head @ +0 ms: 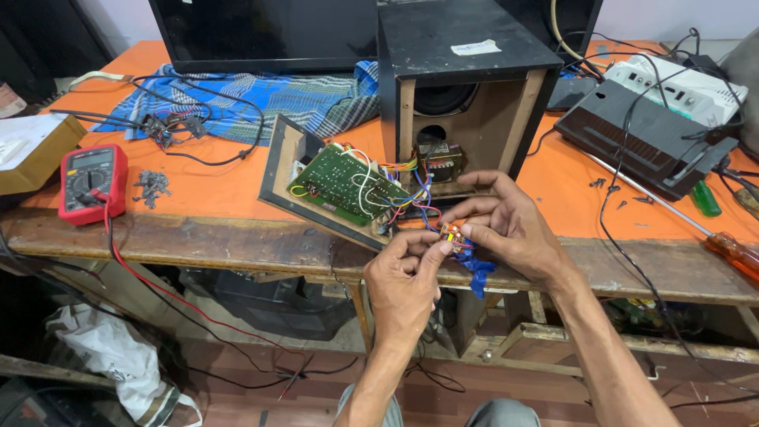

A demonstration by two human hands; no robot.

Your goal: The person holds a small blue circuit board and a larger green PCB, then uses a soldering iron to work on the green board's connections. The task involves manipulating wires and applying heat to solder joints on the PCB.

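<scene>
Both hands pinch one small part (452, 232) with coloured wires, just past the bench's (198, 190) front edge: left hand (403, 285) from below, right hand (506, 225) from above. Green circuit board (348, 183) lies tilted beside the open speaker box (462, 87), mid-bench; red meter (92, 182) near the left front corner.

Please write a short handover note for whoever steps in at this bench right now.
Left hand: pinches a small orange component from below, at the bench's front edge.
Right hand: grips the same component from above; blue wire ends hang beneath it.
Layout: the coloured wires run from the component to a green circuit board, mounted on a back panel that lies tilted against the open speaker cabinet. A red multimeter and loose screws sit to the left, an orange-handled screwdriver to the right.
Done: panel is off the cabinet, screws out.
Left: the component is not yet released; panel is still off.
</scene>
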